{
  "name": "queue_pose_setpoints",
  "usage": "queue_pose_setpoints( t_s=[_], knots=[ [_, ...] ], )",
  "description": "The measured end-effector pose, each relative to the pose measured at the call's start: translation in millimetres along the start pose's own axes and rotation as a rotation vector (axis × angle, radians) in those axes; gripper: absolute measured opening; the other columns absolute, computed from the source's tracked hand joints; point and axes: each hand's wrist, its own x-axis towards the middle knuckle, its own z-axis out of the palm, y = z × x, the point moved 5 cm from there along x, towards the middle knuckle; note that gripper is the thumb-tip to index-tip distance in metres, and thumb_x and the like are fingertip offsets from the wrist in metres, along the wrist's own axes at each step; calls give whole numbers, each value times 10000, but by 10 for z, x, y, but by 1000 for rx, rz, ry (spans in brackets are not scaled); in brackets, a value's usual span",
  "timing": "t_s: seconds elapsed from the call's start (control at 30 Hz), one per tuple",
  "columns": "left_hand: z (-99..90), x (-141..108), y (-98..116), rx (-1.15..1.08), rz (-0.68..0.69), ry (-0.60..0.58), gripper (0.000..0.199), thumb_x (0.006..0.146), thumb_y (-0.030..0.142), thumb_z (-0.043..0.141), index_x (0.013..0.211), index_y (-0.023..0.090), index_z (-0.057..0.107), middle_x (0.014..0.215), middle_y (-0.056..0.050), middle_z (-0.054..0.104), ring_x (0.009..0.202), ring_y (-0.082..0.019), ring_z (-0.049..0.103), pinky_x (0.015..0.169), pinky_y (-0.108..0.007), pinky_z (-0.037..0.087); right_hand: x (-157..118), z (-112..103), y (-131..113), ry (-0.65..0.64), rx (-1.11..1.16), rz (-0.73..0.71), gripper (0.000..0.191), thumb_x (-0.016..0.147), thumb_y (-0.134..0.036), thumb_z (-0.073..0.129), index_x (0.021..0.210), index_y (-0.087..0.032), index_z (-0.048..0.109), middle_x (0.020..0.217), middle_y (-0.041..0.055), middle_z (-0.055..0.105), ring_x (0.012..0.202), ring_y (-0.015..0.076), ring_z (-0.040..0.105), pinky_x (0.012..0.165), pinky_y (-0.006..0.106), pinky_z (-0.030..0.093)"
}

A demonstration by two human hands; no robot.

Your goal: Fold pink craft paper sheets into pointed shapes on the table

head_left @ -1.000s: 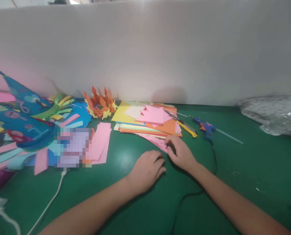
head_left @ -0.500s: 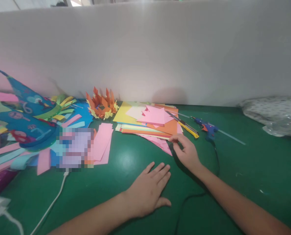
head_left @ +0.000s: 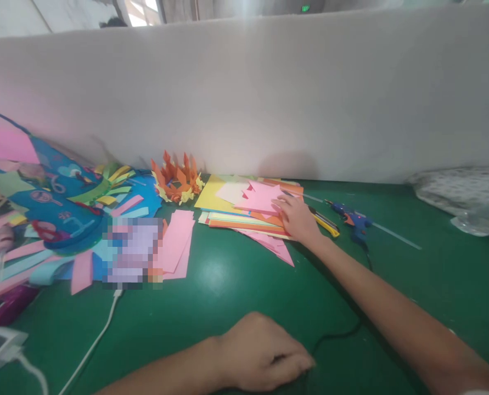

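My right hand reaches onto the stack of coloured paper, its fingers stretched over the right end of a cut pink paper piece on top. Its thumb is hidden, and I see no clear grip on the paper. Just right of that hand lies a yellow box cutter, partly covered by it. Close to me, my left hand rests curled on the green table. Its fingers are folded in, and no object shows in them. A black cable runs beside it.
A blue glue gun with a clear stick lies at the right. Orange paper crown, blue decorated hats and pink strips are at the left. A white cable crosses the front left. A white partition stands behind.
My right hand has moved forward and left, from the stack's near right corner onto the pink paper. My left hand, flat and spread before, has drawn back towards me and curled up.
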Motion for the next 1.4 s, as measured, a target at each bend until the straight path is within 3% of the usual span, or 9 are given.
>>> queue_pose_setpoints(
  t_s=[0.17,0.3,0.43,0.57,0.83,1.03,1.13,1.3,1.4],
  knots=[
    [-82,13,-22,186,-102,71,465,932,424,414,1287,129,472,1412,-158,426,1328,-285,362,1103,-468,257,84,35,30,26,11,-11,292,760,-72,476,939,-183,678,1057,93,648,984,266,557,881,434,425],
    [-89,3,47,-59,-5,44,298,957,280,360,1150,221,580,1165,-42,653,1089,-172,597,1017,-333,386,100,-161,-104,147,46,28,259,862,-141,430,959,-190,665,991,76,683,944,248,581,873,423,426],
    [-347,-64,-271,-444,-301,477,530,877,445,524,1341,226,390,1350,-132,488,1140,-228,544,976,-386,423,-25,-493,-461,284,191,42,218,870,-172,453,957,-209,650,914,49,697,859,222,599,812,383,452],
    [-558,-128,-594,-976,-436,725,900,698,700,589,1368,195,264,1451,-199,303,1201,-287,490,954,-407,442,-238,-629,-814,158,409,83,185,870,-203,473,901,-227,654,851,33,696,759,192,631,687,320,487],
    [-713,-215,-645,-1384,-559,693,349,825,430,605,1049,169,550,1084,-97,643,945,-203,634,883,-353,474,-600,-467,-1028,-62,752,277,164,866,-273,517,1020,-235,474,705,-24,557,567,118,546,516,219,461],
    [-665,-286,-672,-1508,-710,689,313,761,458,668,792,157,586,806,-38,683,750,-175,647,707,-271,497,-735,-424,-1264,-186,684,75,48,867,-209,492,865,-238,531,766,8,619,647,137,575,589,248,461],
    [-661,-293,-642,-1476,-727,659,233,675,303,752,745,132,611,685,-21,662,639,-157,629,652,-251,481,-743,-362,-1289,-218,763,22,156,877,-171,458,841,-232,597,775,13,652,722,150,602,673,271,473],
    [-736,-355,-695,-1360,-736,657,270,600,126,737,853,98,646,763,-67,691,665,-179,642,661,-274,487,-759,-302,-947,-60,864,369,147,858,-233,502,811,-206,638,814,37,653,730,160,612,648,267,512],
    [-759,-434,-782,-1270,-792,624,354,614,142,752,945,109,632,834,-84,704,708,-200,657,644,-281,486,-828,-264,-845,-124,947,462,158,861,-288,513,832,-201,641,766,23,622,542,116,551,496,230,495]
  ],
)
